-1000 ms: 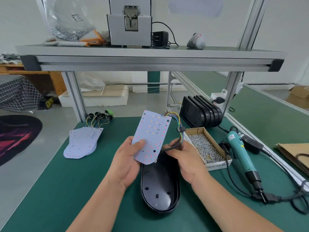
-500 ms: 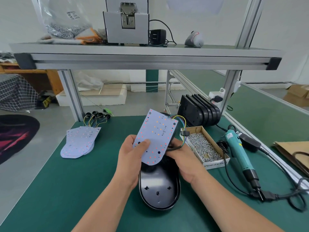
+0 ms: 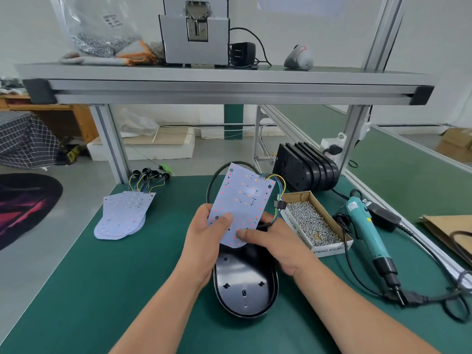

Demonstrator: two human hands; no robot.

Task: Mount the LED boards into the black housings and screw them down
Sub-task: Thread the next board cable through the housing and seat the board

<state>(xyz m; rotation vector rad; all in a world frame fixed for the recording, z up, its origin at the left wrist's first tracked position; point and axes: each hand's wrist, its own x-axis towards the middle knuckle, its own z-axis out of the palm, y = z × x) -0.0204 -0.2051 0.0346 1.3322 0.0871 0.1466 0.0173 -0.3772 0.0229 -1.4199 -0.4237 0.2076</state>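
Centre frame: left hand (image 3: 204, 241) pinches board (image 3: 242, 200) at its lower edge, thumb on face | right hand (image 3: 275, 241) grips the same rounded end | board tilts over open housing (image 3: 245, 284), lower centre; wires (image 3: 279, 185) trail upper right | likely light, stiff, fragile: hold bare edges, clear of LEDs and solder

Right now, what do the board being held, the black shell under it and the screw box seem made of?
LED board: thin stiff sheet, matte white coating; likely circuit laminate or aluminium. Black housing: glossy moulded plastic, judging by its reflections. Screw box: brown cardboard walls; the screws inside glint like metal.
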